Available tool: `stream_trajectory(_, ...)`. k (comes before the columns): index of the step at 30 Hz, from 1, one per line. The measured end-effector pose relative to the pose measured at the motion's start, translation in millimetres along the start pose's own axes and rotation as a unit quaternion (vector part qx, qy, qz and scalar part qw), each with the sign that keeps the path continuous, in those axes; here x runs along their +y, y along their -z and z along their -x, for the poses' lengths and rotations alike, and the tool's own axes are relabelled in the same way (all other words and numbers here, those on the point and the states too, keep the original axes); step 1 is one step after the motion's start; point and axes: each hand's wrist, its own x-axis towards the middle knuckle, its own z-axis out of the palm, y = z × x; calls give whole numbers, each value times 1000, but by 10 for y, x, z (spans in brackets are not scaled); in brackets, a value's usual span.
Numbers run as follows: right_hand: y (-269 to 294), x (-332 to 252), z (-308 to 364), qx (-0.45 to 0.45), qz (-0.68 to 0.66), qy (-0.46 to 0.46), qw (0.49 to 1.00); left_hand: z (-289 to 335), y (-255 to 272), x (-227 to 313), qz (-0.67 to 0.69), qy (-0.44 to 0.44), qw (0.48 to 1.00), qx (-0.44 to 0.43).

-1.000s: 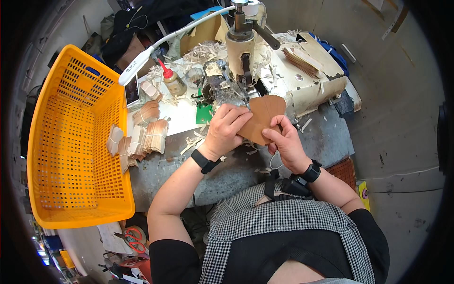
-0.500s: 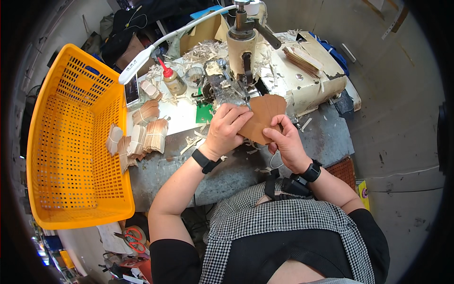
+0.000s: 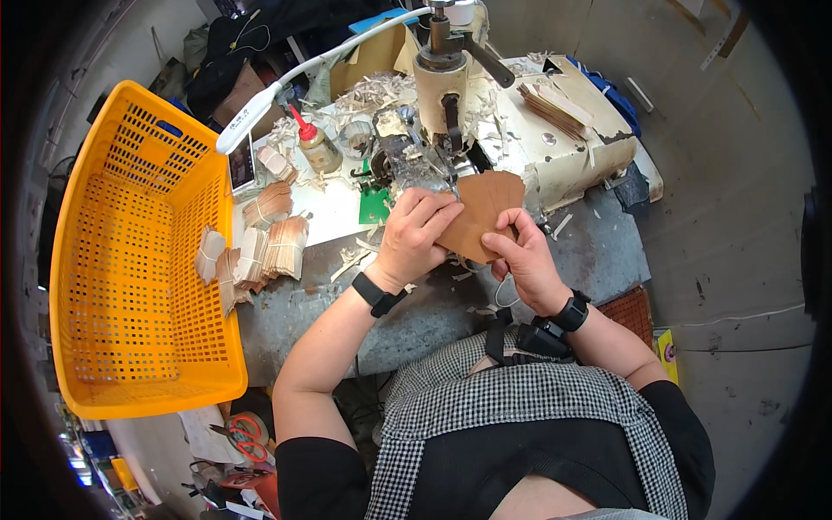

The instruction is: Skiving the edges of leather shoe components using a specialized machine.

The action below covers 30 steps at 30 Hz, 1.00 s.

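Fanned flat brown sheets [image 3: 485,208] sit between our left hand [image 3: 412,237] and right hand [image 3: 530,265]; we find both clamped on them.

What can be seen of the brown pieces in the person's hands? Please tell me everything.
The brown pieces are several thin, flat sheets with a smooth, leather-like look, though the material is uncertain. They overlap in a fan, with edge lines showing near the top. The left hand holds the left side, fingers covering part of it; the right hand pinches the lower right, thumb on top. They are in front of the machine; whether they touch it is hidden.
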Motion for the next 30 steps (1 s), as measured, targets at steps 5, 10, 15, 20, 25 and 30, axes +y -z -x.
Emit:
stream_trajectory(5, -5, -4, -2, 3, 4, 0, 1000, -6, 5, 17, -2, 3, 1000, 5)
stream_trajectory(10, 8, 8, -9, 3, 7, 2, 1000, 0, -4, 29, 1, 10, 1000, 8)
stream_trajectory(15, 10, 2, -10, 2, 5, 2, 1000, 1, -13, 48, 5, 14, 1000, 16)
stream_trajectory(20, 18, 11, -15, 4, 0, 0, 1000, 22, -28, 44, 1, 14, 1000, 15)
stream_trajectory(25, 16, -2, -15, 4, 1, -5, 1000, 32, -32, 49, -5, 14, 1000, 14)
stream_trajectory(30, 25, -5, -14, 3, 1, -4, 1000, 35, -37, 55, -5, 19, 1000, 10)
